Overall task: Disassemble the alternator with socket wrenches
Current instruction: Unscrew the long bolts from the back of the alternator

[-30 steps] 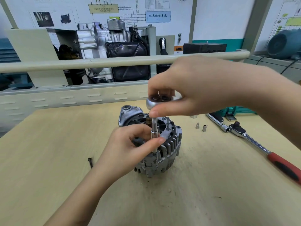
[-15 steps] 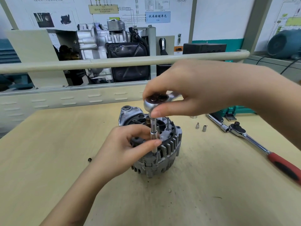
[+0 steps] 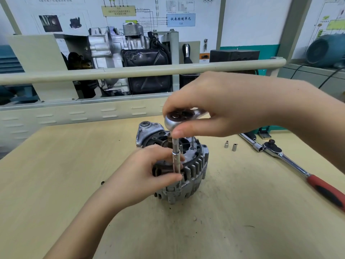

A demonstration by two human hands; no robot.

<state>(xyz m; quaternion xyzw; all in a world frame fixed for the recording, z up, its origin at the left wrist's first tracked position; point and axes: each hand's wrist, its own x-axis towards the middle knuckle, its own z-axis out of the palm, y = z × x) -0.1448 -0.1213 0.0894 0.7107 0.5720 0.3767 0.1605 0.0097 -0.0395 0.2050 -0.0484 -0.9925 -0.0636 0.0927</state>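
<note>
Chromed steel stands upright: the socket extension (image 3: 176,161) rises at twelve o'clock from the alternator (image 3: 188,171), mid-table. The left hand (image 3: 147,174) pinches its shaft; the right hand (image 3: 214,109) grips the ratchet head (image 3: 177,118) above.

"仪表控制单元", perhaps "T16" below, on blue wall label (image 3: 180,20)

Pale wood-grain laminate tabletop (image 3: 56,184). Behind it are mounted a cream round metal rail (image 3: 130,71) and a cream louvred metal panel (image 3: 74,116). White wall boards with printed wiring diagrams (image 3: 186,15) and a teal wall band (image 3: 248,48) are seen beyond.
</note>
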